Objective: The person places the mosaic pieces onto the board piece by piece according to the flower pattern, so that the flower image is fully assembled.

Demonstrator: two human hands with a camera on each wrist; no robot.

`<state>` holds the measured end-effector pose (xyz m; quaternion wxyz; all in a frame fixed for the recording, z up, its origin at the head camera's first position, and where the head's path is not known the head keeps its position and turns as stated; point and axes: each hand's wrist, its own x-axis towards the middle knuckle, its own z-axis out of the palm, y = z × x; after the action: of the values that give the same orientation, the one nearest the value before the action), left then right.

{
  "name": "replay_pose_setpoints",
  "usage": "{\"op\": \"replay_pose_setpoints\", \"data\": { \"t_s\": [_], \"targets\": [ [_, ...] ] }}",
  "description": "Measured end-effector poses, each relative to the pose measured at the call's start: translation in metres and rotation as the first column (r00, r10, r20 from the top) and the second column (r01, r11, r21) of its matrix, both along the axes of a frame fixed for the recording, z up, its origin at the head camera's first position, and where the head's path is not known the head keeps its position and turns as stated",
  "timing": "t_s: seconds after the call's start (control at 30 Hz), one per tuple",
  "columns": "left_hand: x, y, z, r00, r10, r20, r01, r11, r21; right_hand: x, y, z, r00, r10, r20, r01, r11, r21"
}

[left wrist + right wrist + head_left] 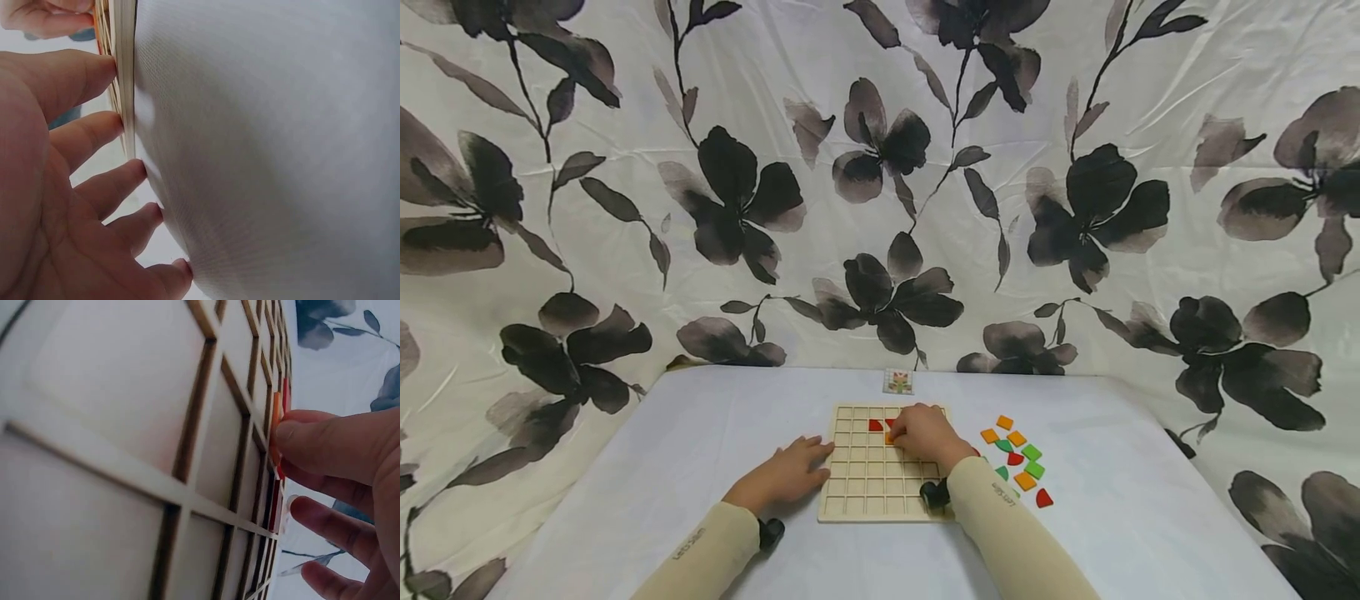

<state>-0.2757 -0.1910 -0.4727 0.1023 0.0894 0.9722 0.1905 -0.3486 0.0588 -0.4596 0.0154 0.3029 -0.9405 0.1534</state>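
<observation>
A pale wooden grid board (850, 493) lies on the table. Along its left edge rests my left hand (784, 473), fingers spread; in the left wrist view the thumb and index fingertips touch the board's side. My right hand (928, 433) reaches over the upper middle of the board. Between thumb and fingers it pinches an orange tile (275, 419) at a grid cell, partly hidden by the hand. A red tile (876, 425) sits in a cell just left of there, and another red piece shows beside the fingertips.
To the right of the board lie several loose tiles: orange squares (1004, 422), green squares (1034, 470), red quarter-rounds (1044, 498) and dark green leaf-shaped ones (1003, 446). A small pattern card (898, 382) is behind the board. Floral cloth (880, 208) hangs behind the white table (700, 425).
</observation>
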Motion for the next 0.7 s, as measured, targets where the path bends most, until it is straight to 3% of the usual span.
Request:
{"op": "replay_pose_setpoints", "data": {
  "t_s": [0.2,0.43,0.7],
  "targets": [
    [0.0,0.0,0.0,1.0,0.002,0.001,-0.002,1.0,0.009,0.001,0.007,0.004,1.0,0.022,0.0,-0.022,0.999,0.028],
    [0.002,0.0,0.001,1.0,-0.013,-0.012,0.013,1.0,0.013,-0.001,0.033,0.015,0.998,-0.054,0.045,0.052,0.998,0.045],
    [0.001,0.001,-0.001,1.0,-0.009,-0.01,0.009,1.0,0.001,-0.001,0.07,0.027,0.993,-0.11,0.039,0.107,0.993,0.058]
  ]
}}
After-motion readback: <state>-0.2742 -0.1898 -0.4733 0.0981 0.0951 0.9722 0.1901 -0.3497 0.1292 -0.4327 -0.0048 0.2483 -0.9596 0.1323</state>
